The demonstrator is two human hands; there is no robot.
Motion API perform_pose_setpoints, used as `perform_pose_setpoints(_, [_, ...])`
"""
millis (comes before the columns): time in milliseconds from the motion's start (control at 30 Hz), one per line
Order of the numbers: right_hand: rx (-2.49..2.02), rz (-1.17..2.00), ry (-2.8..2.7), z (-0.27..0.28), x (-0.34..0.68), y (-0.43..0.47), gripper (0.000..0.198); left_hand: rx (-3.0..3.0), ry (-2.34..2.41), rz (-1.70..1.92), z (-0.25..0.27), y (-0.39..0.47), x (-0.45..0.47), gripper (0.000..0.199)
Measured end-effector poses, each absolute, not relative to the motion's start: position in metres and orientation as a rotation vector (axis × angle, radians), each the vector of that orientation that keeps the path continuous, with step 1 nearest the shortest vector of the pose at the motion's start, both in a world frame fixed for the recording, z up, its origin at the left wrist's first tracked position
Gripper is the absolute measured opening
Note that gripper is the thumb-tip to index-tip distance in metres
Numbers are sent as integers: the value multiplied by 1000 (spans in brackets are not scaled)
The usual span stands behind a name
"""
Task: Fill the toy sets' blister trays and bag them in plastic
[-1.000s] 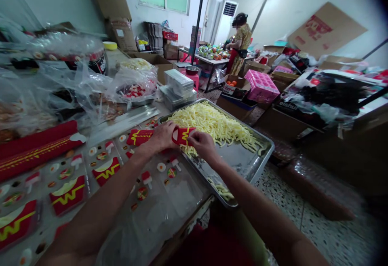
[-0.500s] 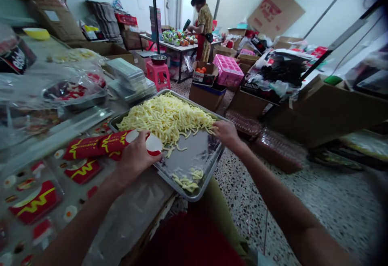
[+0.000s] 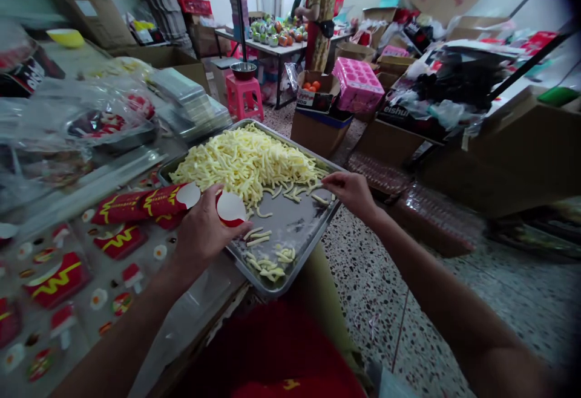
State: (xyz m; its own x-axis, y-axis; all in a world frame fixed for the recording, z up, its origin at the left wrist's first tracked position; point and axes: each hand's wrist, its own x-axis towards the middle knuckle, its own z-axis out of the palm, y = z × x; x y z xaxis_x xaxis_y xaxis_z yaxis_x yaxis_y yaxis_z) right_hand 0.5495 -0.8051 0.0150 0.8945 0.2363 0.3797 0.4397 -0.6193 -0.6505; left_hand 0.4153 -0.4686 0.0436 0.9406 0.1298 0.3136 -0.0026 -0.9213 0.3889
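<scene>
My left hand [image 3: 204, 224] is closed round a red and white fry carton [image 3: 230, 207], its white inner side facing up, over the tray's near left edge. Beside it lie more red fry cartons [image 3: 136, 203] with yellow zigzag marks, in an overlapping row. A metal tray [image 3: 313, 236] holds a large heap of pale yellow imitation fries [image 3: 245, 162], with a few loose pieces [image 3: 267, 263] at its near corner. At the tray's right edge is my right hand [image 3: 351, 191], its fingers pinched together beside the heap. Whatever is between those fingertips is too small to make out.
Flat printed pieces [image 3: 59, 277] in clear plastic cover the table on the left. Clear plastic packs [image 3: 190, 104] are stacked behind the tray. A co-worker [image 3: 320, 17] stands at a far table. Cardboard boxes [image 3: 320, 129] and a pink stool [image 3: 244, 97] stand on the floor.
My right hand has shifted slightly, its fingers now pinched at the tray's edge. Several loose fries now lie spread on the bare tray, some near the carton. The view has turned slightly.
</scene>
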Motion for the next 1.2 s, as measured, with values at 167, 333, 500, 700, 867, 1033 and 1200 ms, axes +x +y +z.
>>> perform_pose_setpoints(167, [-2443,-174,-800,25,556,-776,13,2698,314,402,45,-459,419,93])
perform_pose_setpoints(333, [-2673,-16,-1138,16,570,-741,17,2711,212,460,48,-439,414,87])
perform_pose_setpoints(500, [-2922,133,-1156,4,561,-731,23,2695,183,449,42,-431,405,88])
perform_pose_setpoints(700, [-2844,-67,-1180,10,564,-724,16,2654,52,333,33,-450,405,94])
perform_pose_setpoints(867, [-2881,-181,-1321,7,563,-723,10,2653,37,356,29,-441,402,95])
perform_pose_setpoints(1033, [-2863,-124,-1321,5,550,-724,7,2668,26,321,31,-442,401,93])
perform_pose_setpoints(1200, [-2751,-205,-1418,9,565,-701,11,2676,50,117,38,-474,414,101])
